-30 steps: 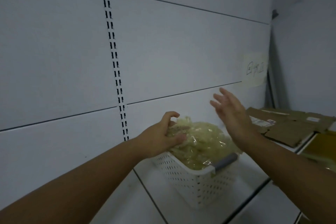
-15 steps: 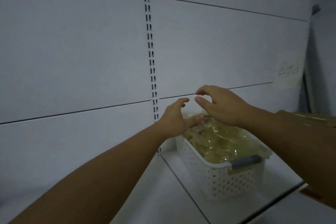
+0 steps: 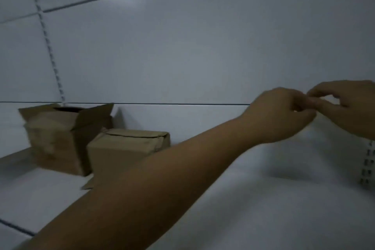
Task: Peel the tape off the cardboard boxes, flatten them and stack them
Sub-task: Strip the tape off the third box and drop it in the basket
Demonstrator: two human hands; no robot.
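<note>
Both hands meet high at the right of the view. The left hand reaches across with its fingers curled, and the right hand curls in from the edge so that their fingertips touch. They look as if they are picking at something small between them, perhaps a scrap of tape sticking to the skin. No tape can be made out in the blur, so I cannot tell whether either hand has hold of anything.

Well apart from them, at the left, two cardboard boxes stand on the white shelf, touching each other. The open box has its flaps raised, so it is probably already freed of tape. The second box, lower and in front, looks folded shut on top and is likely the next one to peel. Neither box is flattened, and no stack is in view.

Behind everything runs the pale back panel, with two slotted strips, one at the left and one at the right edge.
</note>
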